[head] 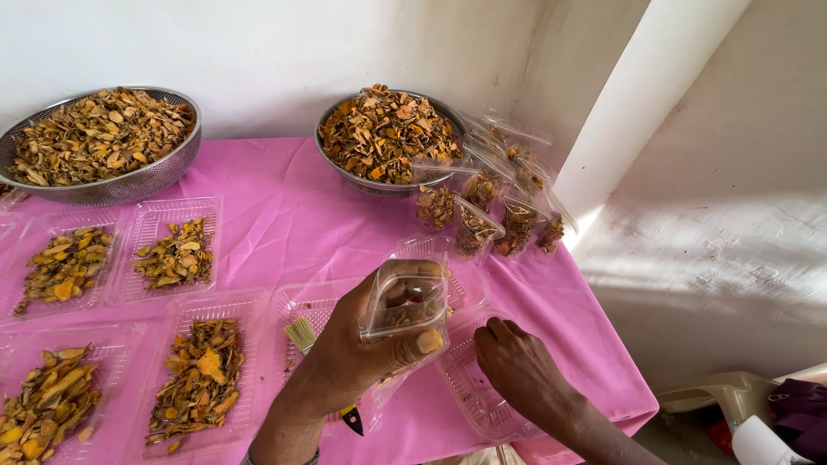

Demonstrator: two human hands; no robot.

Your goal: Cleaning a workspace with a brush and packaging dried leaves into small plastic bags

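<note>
Left hand [366, 344] grips a clear plastic box [405, 301] upright, fingers clenched around it; right hand [517, 366] presses into an empty tray [478, 405], steadying it on the bench [293, 215].

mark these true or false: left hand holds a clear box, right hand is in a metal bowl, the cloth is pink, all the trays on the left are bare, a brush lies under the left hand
1. The left hand holds a clear box. True.
2. The right hand is in a metal bowl. False: it rests on a clear tray at the table's near edge; both bowls stand at the back.
3. The cloth is pink. True.
4. All the trays on the left are bare. False: they hold dried yellow-brown slices.
5. A brush lies by the left hand. True; the hand partly hides it.
</note>
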